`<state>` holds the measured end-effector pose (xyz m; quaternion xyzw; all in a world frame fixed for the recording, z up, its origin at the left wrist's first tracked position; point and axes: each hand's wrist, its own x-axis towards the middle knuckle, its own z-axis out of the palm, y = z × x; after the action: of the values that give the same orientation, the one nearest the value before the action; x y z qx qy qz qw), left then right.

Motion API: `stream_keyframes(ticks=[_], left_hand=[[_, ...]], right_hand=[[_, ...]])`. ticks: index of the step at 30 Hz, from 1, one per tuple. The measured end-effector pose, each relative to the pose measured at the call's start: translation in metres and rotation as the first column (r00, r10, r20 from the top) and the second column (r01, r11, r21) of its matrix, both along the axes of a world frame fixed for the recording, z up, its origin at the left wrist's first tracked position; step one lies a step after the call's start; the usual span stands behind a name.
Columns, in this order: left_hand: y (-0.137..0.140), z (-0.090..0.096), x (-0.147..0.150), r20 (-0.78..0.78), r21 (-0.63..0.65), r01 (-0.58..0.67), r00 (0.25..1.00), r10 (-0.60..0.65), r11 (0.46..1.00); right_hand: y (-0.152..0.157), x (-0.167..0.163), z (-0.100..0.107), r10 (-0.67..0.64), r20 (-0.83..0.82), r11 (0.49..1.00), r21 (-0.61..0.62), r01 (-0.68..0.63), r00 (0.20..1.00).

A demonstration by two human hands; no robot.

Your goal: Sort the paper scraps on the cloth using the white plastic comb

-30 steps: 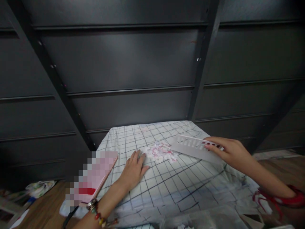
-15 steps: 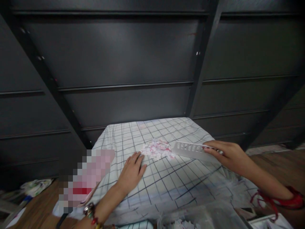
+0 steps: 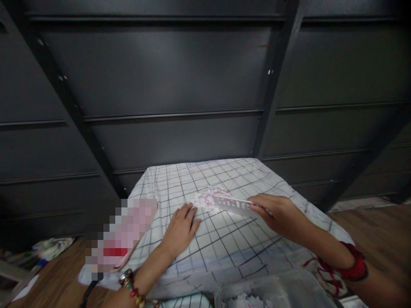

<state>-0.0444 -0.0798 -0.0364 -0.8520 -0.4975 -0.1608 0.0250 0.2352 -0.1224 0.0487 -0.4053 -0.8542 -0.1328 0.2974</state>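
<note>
A small heap of paper scraps [image 3: 205, 197], white with pink bits, lies on the white checked cloth [image 3: 183, 177]. My left hand [image 3: 180, 224] rests palm down on the cloth with its fingers stretched out, the fingertips at the heap's left edge. From the other side, my right hand [image 3: 276, 209] grips one end of a flat white strip with a row of slots [image 3: 233, 205]. The strip stands on its edge, and its far end touches the scraps and hides part of them.
A clear plastic container [image 3: 289, 286] with more scraps stands at the near edge. A pixelated pink object [image 3: 128, 235] lies at the left of the cloth, a black cable [image 3: 88, 291] at its lower end. Dark metal panels [image 3: 173, 85] rise behind the table.
My right hand has moved left with the slotted strip, whose end now reaches into the heap. The scraps are bunched closer to my left hand, which stays nearly in place.
</note>
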Motion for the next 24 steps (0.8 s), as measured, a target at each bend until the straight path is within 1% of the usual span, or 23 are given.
stream_keyframes(ticks=[2,6,10,12,16,24], left_hand=[[-0.001,0.001,0.000,-0.002,-0.004,0.001,1.000,-0.001,1.000],[-0.002,0.004,0.001,0.006,-0.017,0.006,1.000,-0.006,1.000],[-0.003,0.007,0.002,0.006,-0.032,0.002,1.000,-0.001,0.999],[-0.003,0.007,0.001,0.008,-0.033,0.005,1.000,-0.004,0.999],[-0.002,0.006,0.001,0.018,-0.029,0.011,1.000,-0.011,1.000],[-0.003,0.006,0.002,-0.005,-0.045,-0.001,1.000,0.001,0.999]], right_hand=[[-0.004,-0.001,0.003,0.009,0.004,1.000,-0.026,-0.009,1.000],[-0.008,0.000,0.009,0.019,-0.034,1.000,-0.008,-0.020,0.999],[-0.002,-0.003,0.005,0.015,-0.027,0.999,0.031,-0.014,1.000],[0.002,-0.005,0.001,0.024,-0.021,0.999,0.031,-0.023,1.000],[0.005,-0.007,-0.002,0.031,-0.006,1.000,-0.005,-0.031,0.999],[-0.016,0.003,0.012,0.002,-0.076,0.996,-0.089,-0.009,0.997]])
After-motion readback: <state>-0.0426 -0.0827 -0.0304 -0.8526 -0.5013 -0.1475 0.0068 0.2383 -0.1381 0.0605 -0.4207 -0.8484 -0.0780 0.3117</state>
